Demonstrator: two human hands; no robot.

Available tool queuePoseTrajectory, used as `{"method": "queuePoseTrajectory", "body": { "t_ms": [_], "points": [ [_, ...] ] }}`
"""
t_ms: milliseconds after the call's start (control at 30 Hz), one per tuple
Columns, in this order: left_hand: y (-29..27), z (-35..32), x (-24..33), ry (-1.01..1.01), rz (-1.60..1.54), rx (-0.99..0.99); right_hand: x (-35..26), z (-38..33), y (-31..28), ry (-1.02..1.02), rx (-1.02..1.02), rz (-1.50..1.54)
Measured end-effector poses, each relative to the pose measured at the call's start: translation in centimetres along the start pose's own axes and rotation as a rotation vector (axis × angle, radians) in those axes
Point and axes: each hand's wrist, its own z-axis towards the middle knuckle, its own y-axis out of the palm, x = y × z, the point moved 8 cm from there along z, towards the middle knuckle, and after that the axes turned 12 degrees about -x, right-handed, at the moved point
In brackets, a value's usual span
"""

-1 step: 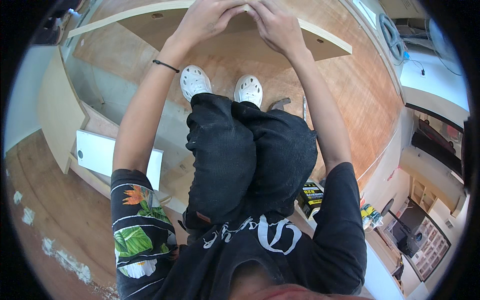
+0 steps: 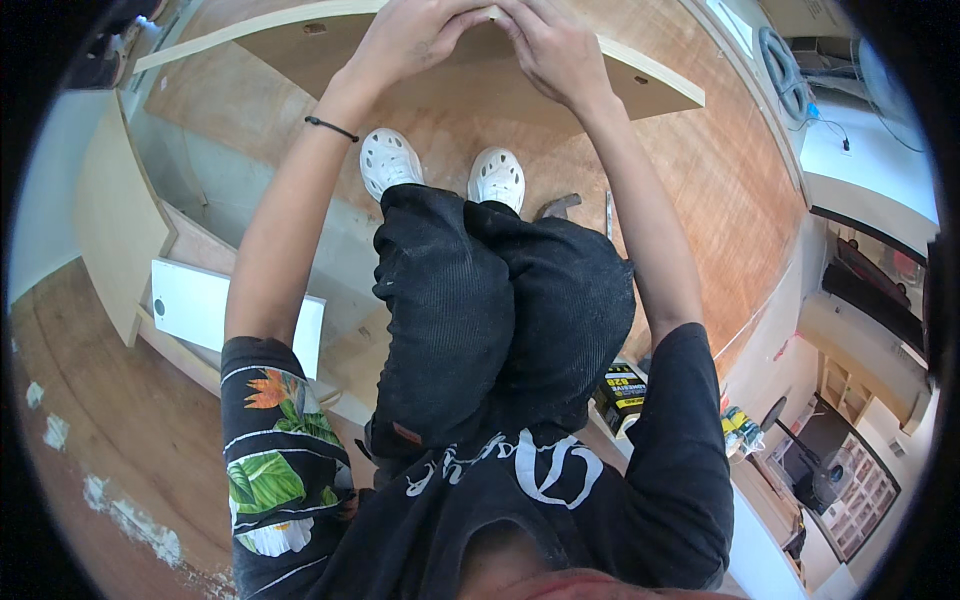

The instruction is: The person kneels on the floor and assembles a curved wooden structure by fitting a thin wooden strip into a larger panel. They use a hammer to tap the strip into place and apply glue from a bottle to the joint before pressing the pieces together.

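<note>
One wooden panel [image 2: 470, 88] tilts upright; one white board [image 2: 190, 300] sits left of it, nearer the person. Two hands, the left hand [image 2: 425, 40] and right hand [image 2: 548, 50], pinch the panel's edge mid-length. On its near side: two white shoes [image 2: 390, 165], one black-and-yellow container [image 2: 622, 395], one dark tool [image 2: 560, 207].

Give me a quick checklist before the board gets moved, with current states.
1. Left hand at the board's upper edge: ok.
2. Right hand at the same edge, beside the left: ok.
3. Firm grip: cannot tell, fingers partly cut off by the frame.
4. Both white shoes in view, apart from each other: ok.
5. Dark tool well away from the feet: not ok, it lies close by the right shoe.
6. Board's far side: cannot tell, hidden.
</note>
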Motion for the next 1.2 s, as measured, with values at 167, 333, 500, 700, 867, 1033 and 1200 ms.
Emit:
{"method": "queuePoseTrajectory", "body": {
  "t_ms": [167, 333, 500, 700, 867, 1033, 1200],
  "points": [
    [0.0, 0.3, 0.0, -0.029, 0.005, -0.024, -0.1, 0.3, -0.4, -0.067, 0.030, 0.010],
    [0.3, 0.1, -0.3, -0.011, 0.041, -0.034, 0.4, 0.4, -0.1, -0.009, 0.000, 0.022],
    [0.5, 0.0, -0.7, -0.052, 0.058, -0.020, 0.2, 0.5, -0.5, -0.008, 0.023, 0.012],
    [0.6, 0.3, -1.2, -0.121, 0.061, -0.059, 0.6, 0.9, -0.6, 0.054, -0.039, -0.007],
    [1.1, 1.2, -1.8, -0.128, 0.158, -0.068, 2.5, 1.6, -0.1, 0.169, -0.164, 0.023],
    [1.5, 2.6, -2.7, -0.091, 0.265, -0.108, 3.4, 2.1, 0.4, 0.158, -0.121, 0.062],
    [-0.5, 2.3, -0.4, 0.034, 0.516, 0.206, 3.5, 2.5, 0.2, 0.174, -0.059, 0.010]
  ]
}}
